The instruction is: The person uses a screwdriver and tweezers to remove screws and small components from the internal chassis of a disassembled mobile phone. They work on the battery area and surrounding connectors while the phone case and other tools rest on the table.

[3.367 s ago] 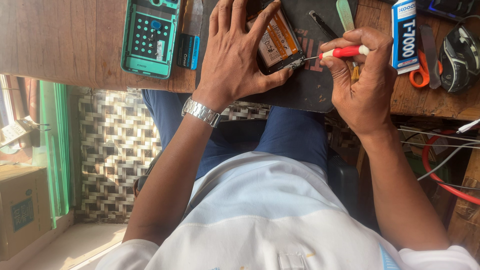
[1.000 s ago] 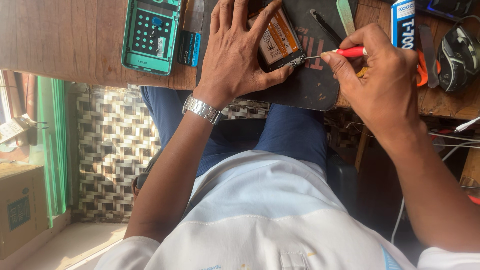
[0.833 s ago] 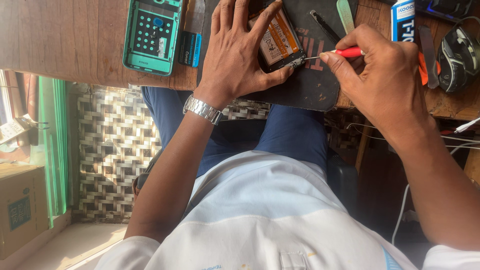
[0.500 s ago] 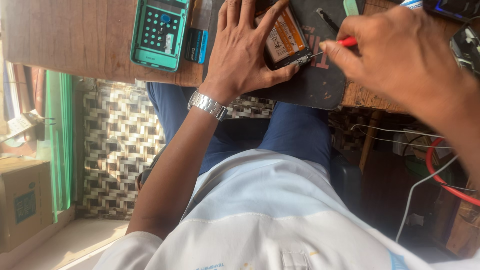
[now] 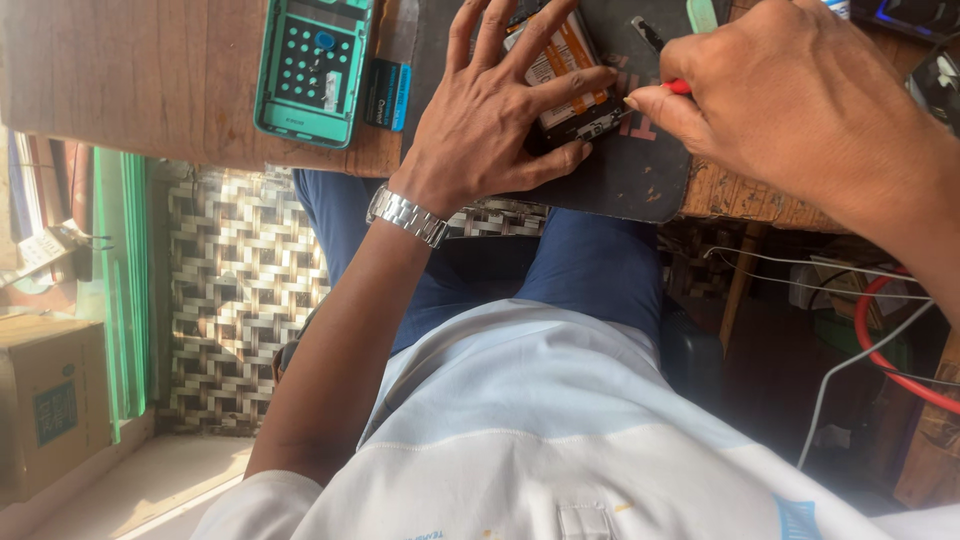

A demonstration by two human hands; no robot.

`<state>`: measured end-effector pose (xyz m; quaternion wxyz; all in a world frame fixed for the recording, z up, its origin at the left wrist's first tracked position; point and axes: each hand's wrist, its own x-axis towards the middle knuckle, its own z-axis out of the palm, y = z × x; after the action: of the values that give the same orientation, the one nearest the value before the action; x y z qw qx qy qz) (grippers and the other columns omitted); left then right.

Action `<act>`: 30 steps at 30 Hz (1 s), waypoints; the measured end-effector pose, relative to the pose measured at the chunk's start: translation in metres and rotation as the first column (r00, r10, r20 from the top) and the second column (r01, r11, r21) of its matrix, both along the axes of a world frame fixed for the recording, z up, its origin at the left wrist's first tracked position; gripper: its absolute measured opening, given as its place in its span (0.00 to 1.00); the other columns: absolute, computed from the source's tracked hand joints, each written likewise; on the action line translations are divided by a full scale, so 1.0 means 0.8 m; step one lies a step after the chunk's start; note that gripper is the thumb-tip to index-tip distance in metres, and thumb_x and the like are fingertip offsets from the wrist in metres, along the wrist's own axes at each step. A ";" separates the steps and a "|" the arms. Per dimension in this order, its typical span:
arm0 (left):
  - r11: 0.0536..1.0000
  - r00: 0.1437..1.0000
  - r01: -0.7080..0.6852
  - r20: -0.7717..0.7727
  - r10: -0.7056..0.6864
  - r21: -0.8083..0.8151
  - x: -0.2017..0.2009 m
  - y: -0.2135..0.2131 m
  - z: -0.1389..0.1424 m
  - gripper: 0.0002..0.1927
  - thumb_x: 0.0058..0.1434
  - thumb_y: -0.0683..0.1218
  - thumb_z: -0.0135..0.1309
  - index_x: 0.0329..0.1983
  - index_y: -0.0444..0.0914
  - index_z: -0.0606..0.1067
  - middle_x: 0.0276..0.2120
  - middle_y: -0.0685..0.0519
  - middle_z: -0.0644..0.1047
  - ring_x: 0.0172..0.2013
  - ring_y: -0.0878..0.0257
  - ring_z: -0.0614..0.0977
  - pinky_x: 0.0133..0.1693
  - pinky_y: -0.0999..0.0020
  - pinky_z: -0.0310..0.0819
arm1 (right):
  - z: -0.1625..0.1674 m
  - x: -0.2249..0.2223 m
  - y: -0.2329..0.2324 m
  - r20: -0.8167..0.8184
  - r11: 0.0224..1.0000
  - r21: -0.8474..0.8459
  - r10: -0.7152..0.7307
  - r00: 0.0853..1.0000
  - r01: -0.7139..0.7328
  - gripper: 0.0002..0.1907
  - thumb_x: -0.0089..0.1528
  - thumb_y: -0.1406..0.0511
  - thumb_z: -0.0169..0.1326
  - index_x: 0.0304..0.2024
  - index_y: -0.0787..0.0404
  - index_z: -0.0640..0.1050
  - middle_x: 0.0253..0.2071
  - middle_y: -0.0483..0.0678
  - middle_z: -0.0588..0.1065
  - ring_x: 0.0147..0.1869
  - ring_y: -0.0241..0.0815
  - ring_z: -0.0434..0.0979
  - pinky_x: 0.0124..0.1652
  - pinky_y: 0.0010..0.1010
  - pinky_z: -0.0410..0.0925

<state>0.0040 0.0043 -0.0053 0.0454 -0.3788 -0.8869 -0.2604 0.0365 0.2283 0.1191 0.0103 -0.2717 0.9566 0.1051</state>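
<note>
— What lies on the worn wooden table (image 5: 150,90)?
— A black rubber work mat (image 5: 640,165), a green plastic phone back cover (image 5: 312,70).
— And the hands?
— The left hand (image 5: 490,110), fingers spread, presses an opened phone with an orange-labelled battery (image 5: 565,75) onto the mat. The right hand (image 5: 790,100) pinches a red-handled tool (image 5: 678,87) beside it.

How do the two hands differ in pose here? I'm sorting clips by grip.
The left hand lies flat, fingers spread, pressing the opened phone; the right hand is curled, pinching a red-handled tool. The left wrist bears a metal watch; the right shows none. Both work over the dark mat.
</note>
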 end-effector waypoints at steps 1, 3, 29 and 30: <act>1.000 1.000 0.003 -0.015 -0.003 0.007 -0.001 0.002 -0.001 0.30 0.62 0.71 0.57 0.67 0.65 0.74 0.75 0.47 0.57 0.73 0.36 0.49 0.72 0.38 0.32 | 0.001 0.001 0.001 0.029 0.999 -0.006 -0.034 0.999 0.035 0.19 0.65 0.52 0.62 0.33 0.62 0.84 0.15 0.50 0.73 0.21 0.45 0.77 0.25 0.32 0.74; 1.000 1.000 0.006 -0.026 -0.006 0.014 -0.002 0.006 -0.001 0.31 0.60 0.72 0.59 0.66 0.63 0.74 0.74 0.49 0.59 0.72 0.37 0.49 0.72 0.38 0.32 | 0.002 0.002 0.002 0.089 0.995 -0.018 -0.096 0.991 0.098 0.19 0.65 0.52 0.62 0.35 0.62 0.85 0.15 0.50 0.73 0.21 0.45 0.77 0.25 0.32 0.74; 0.993 0.998 0.014 -0.058 -0.007 0.119 -0.003 0.006 -0.004 0.32 0.47 0.63 0.55 0.54 0.45 0.78 0.64 0.47 0.70 0.71 0.40 0.58 0.71 0.37 0.37 | -0.013 0.004 -0.021 0.081 0.950 -0.300 0.111 0.990 -0.082 0.13 0.66 0.62 0.62 0.34 0.66 0.78 0.25 0.53 0.76 0.28 0.47 0.79 0.34 0.38 0.74; 0.993 0.998 0.015 -0.060 -0.007 0.121 -0.002 0.005 -0.004 0.32 0.48 0.63 0.56 0.54 0.45 0.78 0.64 0.47 0.70 0.71 0.40 0.58 0.72 0.37 0.38 | -0.014 0.004 -0.018 0.075 0.950 -0.299 0.121 0.990 -0.094 0.13 0.66 0.62 0.62 0.34 0.66 0.78 0.27 0.53 0.76 0.29 0.47 0.79 0.35 0.38 0.74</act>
<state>0.0022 0.0084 -0.0085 0.0932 -0.3878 -0.8656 -0.3028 0.0396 0.2136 0.1080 0.0083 -0.3265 0.9438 -0.0511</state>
